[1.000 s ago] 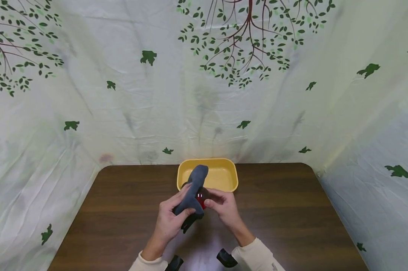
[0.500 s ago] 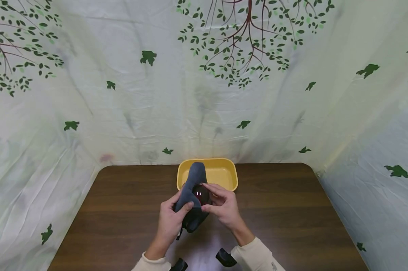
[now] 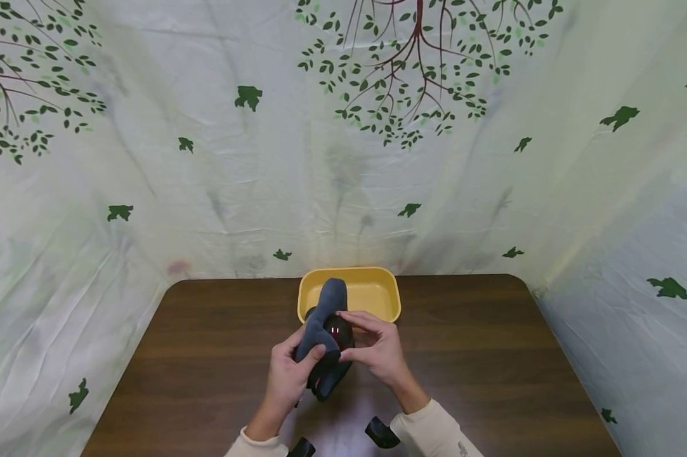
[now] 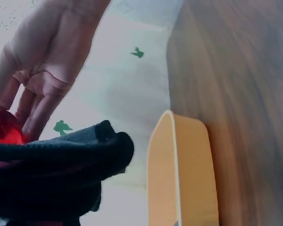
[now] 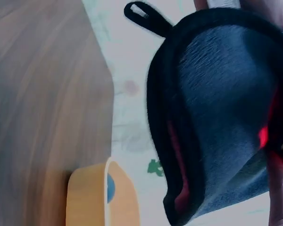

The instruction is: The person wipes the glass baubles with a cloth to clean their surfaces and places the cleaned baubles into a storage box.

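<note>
My left hand (image 3: 286, 374) grips a grey-blue cloth piece (image 3: 327, 304) with black edging, its thumb pressed on the near side. A black hanging loop (image 5: 148, 18) sticks out from its edge in the right wrist view. Against the cloth sits a shiny, rounded, dark-red thing (image 3: 338, 330), glowing red (image 4: 4, 127) in the left wrist view. My right hand (image 3: 377, 346) pinches this thing between thumb and fingertips. Its full shape is hidden by the cloth and fingers. Both hands hold the things up in front of the yellow tray.
A yellow tray (image 3: 377, 298) stands at the back edge of the brown wooden table (image 3: 463, 355). Inside it, something blue and rounded (image 5: 111, 188) shows in the right wrist view. Behind hangs a pale curtain (image 3: 206, 190) with leaf patterns.
The cloth has turned between my hands, so more of its black lower part shows. My right fingers have shifted up and spread around the dark-red thing, which now faces the camera more.
</note>
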Available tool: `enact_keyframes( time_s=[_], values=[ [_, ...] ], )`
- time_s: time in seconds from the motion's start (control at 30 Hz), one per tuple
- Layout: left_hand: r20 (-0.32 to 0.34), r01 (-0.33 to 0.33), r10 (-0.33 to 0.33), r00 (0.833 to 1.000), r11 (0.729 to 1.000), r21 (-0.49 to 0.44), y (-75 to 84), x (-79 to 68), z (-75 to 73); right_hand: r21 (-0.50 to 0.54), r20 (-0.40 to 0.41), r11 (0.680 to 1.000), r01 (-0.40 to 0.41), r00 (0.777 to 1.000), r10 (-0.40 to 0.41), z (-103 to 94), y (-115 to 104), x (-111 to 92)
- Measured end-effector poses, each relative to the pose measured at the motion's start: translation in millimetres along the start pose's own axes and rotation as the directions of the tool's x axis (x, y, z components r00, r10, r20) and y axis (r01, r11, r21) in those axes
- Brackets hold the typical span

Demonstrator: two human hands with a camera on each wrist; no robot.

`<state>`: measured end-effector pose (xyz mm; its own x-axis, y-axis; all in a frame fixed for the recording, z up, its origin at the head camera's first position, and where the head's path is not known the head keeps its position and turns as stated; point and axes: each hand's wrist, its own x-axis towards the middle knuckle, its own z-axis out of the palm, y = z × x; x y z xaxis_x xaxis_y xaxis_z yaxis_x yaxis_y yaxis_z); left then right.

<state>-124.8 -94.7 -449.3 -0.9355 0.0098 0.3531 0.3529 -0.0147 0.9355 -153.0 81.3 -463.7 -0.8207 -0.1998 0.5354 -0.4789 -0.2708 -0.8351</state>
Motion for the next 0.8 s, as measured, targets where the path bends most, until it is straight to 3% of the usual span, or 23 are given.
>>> enact_keyframes(
  time_s=[0.07,0.2,0.37,0.43,0.47,0.53,0.67,0.73,0.8],
  values=[
    [0.025,-0.100,0.099,0.995,0.994,0.042,-2.2,0.6,-1.2,0.023,-0.020,0.997,-0.079,0.997,0.079,-1.0,-1.3,-1.0],
    [0.084,-0.271,0.265,0.961,0.960,0.068,-6.4,3.3,-3.5,0.043,-0.053,0.970,-0.238,0.969,0.240,-1.2,-6.4,-0.3],
    [0.124,-0.375,0.361,0.924,0.919,0.118,-11.3,6.3,-5.0,0.098,-0.063,0.921,-0.378,0.921,0.385,1.3,-9.8,2.1],
    [0.125,-0.393,0.378,0.917,0.908,0.143,-12.6,7.1,-4.9,0.118,-0.064,0.913,-0.390,0.915,0.399,1.8,-7.7,2.0],
    [0.123,-0.389,0.373,0.920,0.909,0.152,-12.9,7.2,-4.6,0.121,-0.060,0.915,-0.385,0.917,0.394,2.0,-6.5,1.6],
    [0.099,-0.339,0.326,0.940,0.926,0.167,-12.8,6.0,-3.5,0.139,-0.050,0.926,-0.352,0.931,0.362,2.4,-4.1,0.3],
    [0.009,-0.101,0.100,0.995,0.989,0.112,-9.8,1.3,0.2,0.145,-0.013,0.964,-0.225,0.973,0.229,2.9,0.2,-1.7],
    [-0.038,0.018,-0.016,0.999,0.999,0.041,-8.4,0.1,2.1,0.125,0.007,0.980,-0.158,0.987,0.158,2.9,1.5,-2.3],
    [-0.056,0.101,-0.103,0.993,0.994,-0.037,-6.9,0.1,3.4,0.097,0.021,0.989,-0.111,0.994,0.109,2.6,2.2,-2.9]
  ],
)
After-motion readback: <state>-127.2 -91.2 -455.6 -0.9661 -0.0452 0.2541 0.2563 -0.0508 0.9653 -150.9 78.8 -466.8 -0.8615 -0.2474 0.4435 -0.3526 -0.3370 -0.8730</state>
